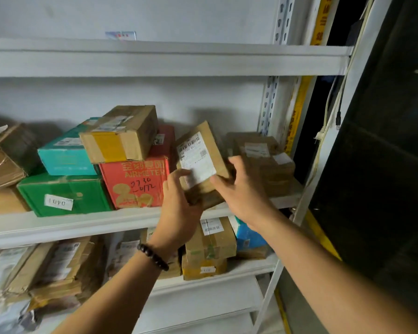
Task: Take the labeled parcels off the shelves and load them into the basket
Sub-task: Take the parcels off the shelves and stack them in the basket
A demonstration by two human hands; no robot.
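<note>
A small brown cardboard parcel point(208, 141) with a white shipping label is tilted up at the front of the middle shelf point(82, 225). My left hand point(179, 208) grips its lower left edge, thumb on the label. My right hand point(241, 189) holds its right side, fingers curled behind it. Left of it stand a red AIRMETER box point(133, 182), a green box point(63, 196), a teal box point(65, 155) and a brown taped box point(121, 133) on top. No basket is in view.
More brown parcels point(266, 160) sit at the right end of the middle shelf. The lower shelf holds brown boxes point(210, 244), a blue box point(249, 235) and padded envelopes point(46, 268). The white upright point(268, 109) and a dark panel point(384, 141) bound the right side.
</note>
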